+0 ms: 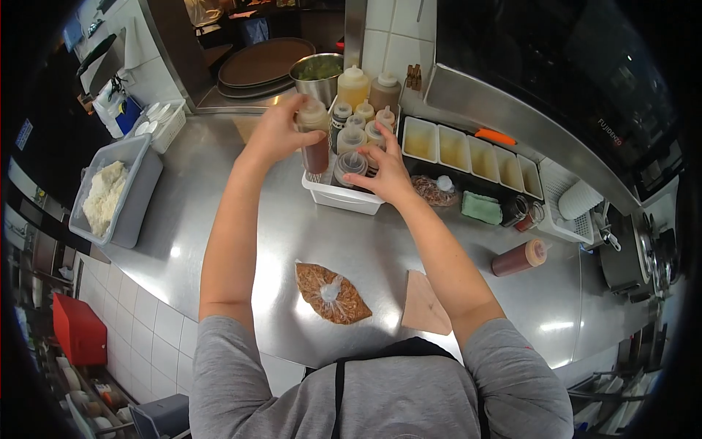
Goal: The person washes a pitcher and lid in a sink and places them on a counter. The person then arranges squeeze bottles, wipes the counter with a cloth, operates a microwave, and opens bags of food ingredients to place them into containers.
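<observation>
My left hand (pixel 281 132) is closed around the upper part of a squeeze bottle (pixel 315 155) of reddish-brown sauce, held upright at the left front of a white plastic basket (pixel 340 197). With thumb and fingers curled, my right hand (pixel 389 175) grips the top of a clear-capped dark squeeze bottle (pixel 349 165) in the basket's front. Behind it stand several more squeeze bottles, among them a large yellow one (pixel 353 89) and a brownish one (pixel 385 94). Whether the left-hand bottle rests on the basket floor is hard to tell.
On the steel counter lie a tied bag of brown flakes (pixel 333 294), a tan cloth (pixel 426 304) and a red sauce bottle (pixel 519 257) on its side. A tub of white powder (pixel 104 197) stands left. Sauce trays (pixel 453 150), a green cloth (pixel 481 208) and jars (pixel 515 211) are right.
</observation>
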Action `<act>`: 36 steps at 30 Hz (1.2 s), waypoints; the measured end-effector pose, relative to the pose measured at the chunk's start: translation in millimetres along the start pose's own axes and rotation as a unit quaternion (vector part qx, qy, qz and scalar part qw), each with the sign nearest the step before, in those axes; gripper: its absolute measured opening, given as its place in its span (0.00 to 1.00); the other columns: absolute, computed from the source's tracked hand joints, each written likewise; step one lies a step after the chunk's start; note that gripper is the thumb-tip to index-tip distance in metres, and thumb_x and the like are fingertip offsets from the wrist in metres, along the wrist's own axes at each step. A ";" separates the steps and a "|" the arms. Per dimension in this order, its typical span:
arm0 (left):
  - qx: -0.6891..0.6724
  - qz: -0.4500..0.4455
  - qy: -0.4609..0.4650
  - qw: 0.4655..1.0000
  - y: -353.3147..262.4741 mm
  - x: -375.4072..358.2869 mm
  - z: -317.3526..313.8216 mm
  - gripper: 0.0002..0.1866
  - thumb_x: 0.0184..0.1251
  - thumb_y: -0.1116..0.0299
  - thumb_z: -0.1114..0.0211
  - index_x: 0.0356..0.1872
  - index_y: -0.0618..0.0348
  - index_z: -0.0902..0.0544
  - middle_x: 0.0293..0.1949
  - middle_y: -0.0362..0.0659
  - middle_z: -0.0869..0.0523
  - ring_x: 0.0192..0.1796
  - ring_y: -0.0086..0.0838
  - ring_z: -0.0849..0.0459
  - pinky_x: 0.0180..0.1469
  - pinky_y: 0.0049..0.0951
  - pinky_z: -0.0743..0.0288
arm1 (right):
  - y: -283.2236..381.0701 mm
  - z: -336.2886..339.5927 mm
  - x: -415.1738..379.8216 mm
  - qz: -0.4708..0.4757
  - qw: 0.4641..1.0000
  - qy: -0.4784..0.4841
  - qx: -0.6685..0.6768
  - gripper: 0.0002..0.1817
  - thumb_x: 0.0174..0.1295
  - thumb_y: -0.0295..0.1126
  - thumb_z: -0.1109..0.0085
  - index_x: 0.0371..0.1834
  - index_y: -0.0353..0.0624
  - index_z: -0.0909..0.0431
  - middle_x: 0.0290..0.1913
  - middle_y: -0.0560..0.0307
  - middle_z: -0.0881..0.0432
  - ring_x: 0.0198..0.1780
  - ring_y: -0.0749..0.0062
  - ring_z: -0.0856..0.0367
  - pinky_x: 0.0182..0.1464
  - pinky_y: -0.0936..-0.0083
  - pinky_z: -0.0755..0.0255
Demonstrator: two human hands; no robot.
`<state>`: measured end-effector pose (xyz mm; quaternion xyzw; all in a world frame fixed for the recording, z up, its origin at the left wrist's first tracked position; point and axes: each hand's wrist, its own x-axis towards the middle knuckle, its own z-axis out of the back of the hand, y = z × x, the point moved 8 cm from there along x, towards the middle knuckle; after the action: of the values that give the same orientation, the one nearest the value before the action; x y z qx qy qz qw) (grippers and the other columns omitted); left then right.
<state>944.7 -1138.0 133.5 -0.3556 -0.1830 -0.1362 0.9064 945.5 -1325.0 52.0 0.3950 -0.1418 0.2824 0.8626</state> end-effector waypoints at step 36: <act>-0.068 0.009 -0.078 0.995 68.6 -45.1 -82.3 0.31 0.39 0.68 0.32 0.51 0.61 0.28 0.48 0.50 0.23 0.54 0.45 0.29 0.55 0.37 0.34 | 35.3 14.6 -4.6 0.052 0.975 -0.031 -0.216 0.31 0.36 0.53 0.29 0.39 0.44 0.23 0.64 0.50 0.39 0.70 0.52 0.53 0.65 0.36 0.64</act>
<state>949.5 -1141.2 17.3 -0.4275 -0.2407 -0.1119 0.8642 920.4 -1319.2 80.6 0.2003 -0.2468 0.2775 0.9066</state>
